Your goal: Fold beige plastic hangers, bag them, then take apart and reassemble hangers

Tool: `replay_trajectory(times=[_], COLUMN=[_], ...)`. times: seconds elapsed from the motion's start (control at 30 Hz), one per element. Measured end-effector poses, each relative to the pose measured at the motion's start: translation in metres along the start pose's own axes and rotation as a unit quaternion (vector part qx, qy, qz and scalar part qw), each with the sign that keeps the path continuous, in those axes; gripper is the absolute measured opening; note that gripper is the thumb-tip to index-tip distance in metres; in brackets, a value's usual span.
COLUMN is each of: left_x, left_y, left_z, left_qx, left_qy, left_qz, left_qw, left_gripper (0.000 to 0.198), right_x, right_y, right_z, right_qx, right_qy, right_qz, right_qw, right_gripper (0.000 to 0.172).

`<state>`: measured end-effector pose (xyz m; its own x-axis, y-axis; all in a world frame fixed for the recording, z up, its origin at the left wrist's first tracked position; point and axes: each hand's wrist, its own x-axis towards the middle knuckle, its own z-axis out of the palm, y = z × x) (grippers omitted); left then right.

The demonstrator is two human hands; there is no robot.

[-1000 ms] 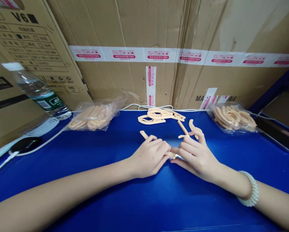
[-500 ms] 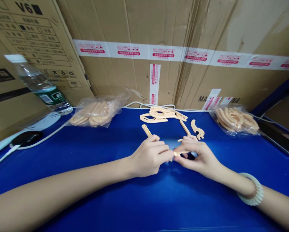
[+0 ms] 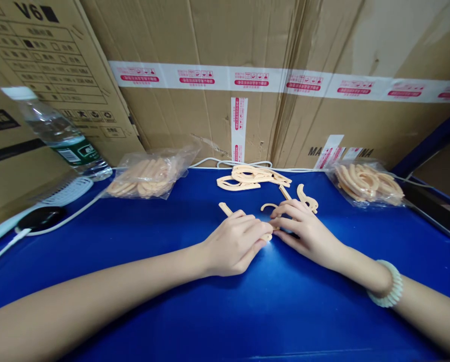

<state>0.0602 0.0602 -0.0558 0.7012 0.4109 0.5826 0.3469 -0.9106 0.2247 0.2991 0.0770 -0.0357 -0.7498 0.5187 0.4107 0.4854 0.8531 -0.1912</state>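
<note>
My left hand (image 3: 233, 244) is closed round a beige plastic folding hanger (image 3: 225, 208); one arm of it sticks out past the knuckles, and its rounded end shows by the thumb. The fingertips of my right hand (image 3: 308, 229) meet that end and pinch it, partly hiding the joint. A curved hook (image 3: 268, 205) pokes out beyond my right fingers. Another straight beige piece (image 3: 284, 192) shows behind the right hand; whether it is held cannot be made out. Just past it lies a loose hook-shaped beige piece (image 3: 302, 193).
Folded beige hangers (image 3: 243, 186) lie at the back of the blue table (image 3: 225, 317). Clear bags of hangers stand left (image 3: 149, 178) and right (image 3: 364, 183). At left are a water bottle (image 3: 74, 148), hairbrush (image 3: 69, 191) and black charger (image 3: 42, 217); a phone (image 3: 436, 208) lies right.
My right hand has turned palm-down over the joint, and the curved hook now shows beyond its fingers. The arm in my left hand has tilted lower.
</note>
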Motion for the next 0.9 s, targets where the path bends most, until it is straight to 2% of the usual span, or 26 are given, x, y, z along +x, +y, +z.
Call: replay_trajectory(times=[0.13,0.3,0.5,0.57,0.9], left_x=[0.001,0.002,-0.002,-0.004,-0.006], left_y=[0.0,0.004,0.009,0.01,0.012], left_z=[-0.001,-0.001,0.002,0.003,0.001], left_qx=[0.017,0.068,0.172,0.2,0.245], left_qy=[-0.042,-0.015,0.016,0.023,-0.016], left_qz=[-0.013,-0.047,0.027,0.029,-0.054], left_qw=[0.999,0.996,0.985,0.979,0.968], left_gripper=[0.022,0.012,0.015,0.017,0.011], right_x=[-0.002,-0.003,-0.001,0.0,0.001], right_y=[0.001,0.002,-0.003,-0.004,-0.004], right_z=[0.0,-0.001,-0.004,-0.004,-0.003], right_qx=[-0.011,-0.037,-0.076,-0.089,-0.097], right_qy=[0.009,0.024,0.016,0.004,-0.057], right_qz=[0.004,-0.007,-0.031,-0.031,-0.009], right_qw=[1.0,0.999,0.997,0.995,0.994], right_gripper=[0.015,0.014,0.014,0.017,0.034])
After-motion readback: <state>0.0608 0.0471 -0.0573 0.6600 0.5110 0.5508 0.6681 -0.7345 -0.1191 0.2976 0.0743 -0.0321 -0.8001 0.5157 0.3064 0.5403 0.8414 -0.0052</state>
